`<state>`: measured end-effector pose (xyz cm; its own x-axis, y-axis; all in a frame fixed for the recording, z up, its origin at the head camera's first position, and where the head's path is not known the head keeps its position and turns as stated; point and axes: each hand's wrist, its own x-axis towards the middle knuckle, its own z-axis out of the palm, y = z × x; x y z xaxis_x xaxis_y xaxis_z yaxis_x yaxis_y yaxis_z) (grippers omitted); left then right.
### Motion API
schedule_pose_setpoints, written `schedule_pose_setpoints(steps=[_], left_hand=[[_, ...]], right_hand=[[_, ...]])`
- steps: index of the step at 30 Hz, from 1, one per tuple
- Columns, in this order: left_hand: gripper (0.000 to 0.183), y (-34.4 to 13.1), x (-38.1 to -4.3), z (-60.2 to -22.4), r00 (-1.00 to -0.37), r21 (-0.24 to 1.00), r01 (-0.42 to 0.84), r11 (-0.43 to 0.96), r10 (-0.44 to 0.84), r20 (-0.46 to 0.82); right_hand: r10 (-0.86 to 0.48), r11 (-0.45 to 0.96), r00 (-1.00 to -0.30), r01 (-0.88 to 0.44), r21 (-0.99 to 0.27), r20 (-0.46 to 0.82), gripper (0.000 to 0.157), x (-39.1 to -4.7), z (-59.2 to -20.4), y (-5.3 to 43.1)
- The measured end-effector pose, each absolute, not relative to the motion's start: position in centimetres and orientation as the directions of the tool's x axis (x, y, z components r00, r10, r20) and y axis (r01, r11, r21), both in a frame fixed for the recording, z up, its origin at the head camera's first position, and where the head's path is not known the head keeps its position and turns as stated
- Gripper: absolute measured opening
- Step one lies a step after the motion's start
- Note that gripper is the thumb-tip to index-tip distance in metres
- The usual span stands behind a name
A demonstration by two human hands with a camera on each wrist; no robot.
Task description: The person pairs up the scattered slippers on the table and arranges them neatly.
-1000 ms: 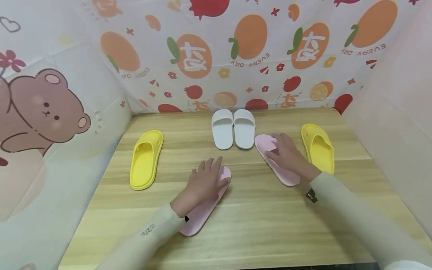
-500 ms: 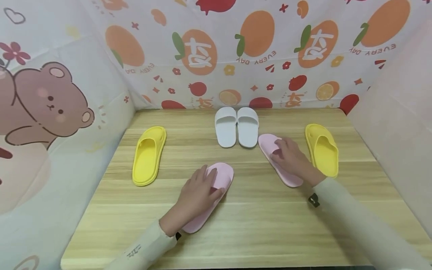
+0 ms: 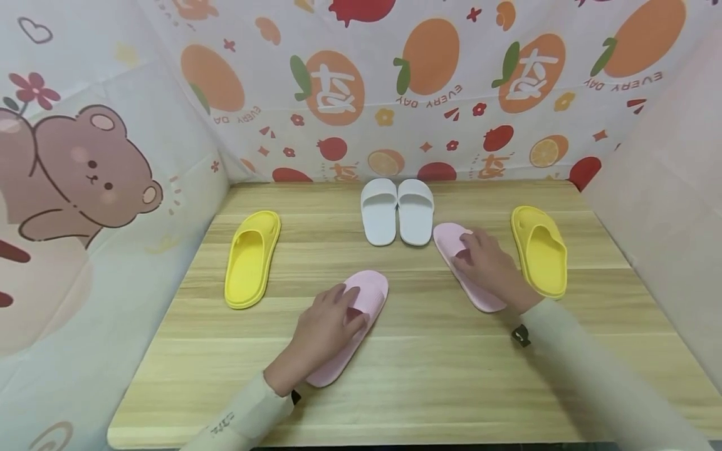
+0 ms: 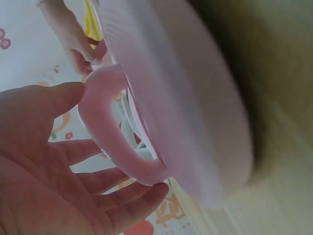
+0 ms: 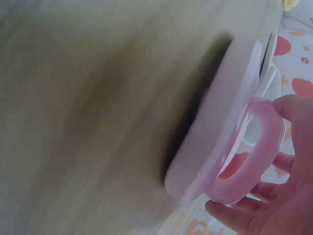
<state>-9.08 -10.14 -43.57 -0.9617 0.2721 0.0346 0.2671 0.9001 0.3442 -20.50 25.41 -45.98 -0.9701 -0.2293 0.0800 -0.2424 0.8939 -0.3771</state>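
Two pink slippers lie apart at the middle of the board. The nearer pink slipper [image 3: 369, 289] has my left hand [image 3: 323, 332] over it; in the left wrist view its strap [image 4: 100, 110] is between thumb and fingertips. To the right, my right hand [image 3: 489, 266] covers part of the other pink slipper [image 3: 449, 237]. The right wrist view shows thumb and fingertips at both ends of that slipper's strap [image 5: 266, 147], above a dark shadow. Both toes point away from me, angled differently. Whether either sole is off the board, I cannot tell.
A pair of white slippers [image 3: 379, 222] stands side by side at the back, close to the right pink toe. One yellow slipper [image 3: 245, 269] is at the left, another yellow slipper [image 3: 547, 260] beside my right forearm. Printed cloth walls [image 3: 259, 141] surround the wooden board [image 3: 429, 382].
My left hand has drawn back from the toe of the near pink slipper to its strap. My right hand stays at its slipper's strap. The head view has shifted slightly.
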Motion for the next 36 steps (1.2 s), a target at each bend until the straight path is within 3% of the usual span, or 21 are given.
schedule_pose_setpoints(steps=[12, 36], left_hand=[[0.058, -11.0, -10.7, -43.5, -0.982, 0.353, 0.184, 0.917, 0.189, 0.019], [0.055, -12.8, -13.6, -43.6, -0.995, 0.425, 0.092, 0.900, 0.095, 0.014]], right_hand=[[-0.154, 0.925, -0.978, -0.192, -0.330, 0.138, 0.049, -20.0, -46.8, 25.0], [-0.054, 0.939, -0.995, -0.077, -0.334, 0.079, 0.059, -17.4, -46.3, 22.5]])
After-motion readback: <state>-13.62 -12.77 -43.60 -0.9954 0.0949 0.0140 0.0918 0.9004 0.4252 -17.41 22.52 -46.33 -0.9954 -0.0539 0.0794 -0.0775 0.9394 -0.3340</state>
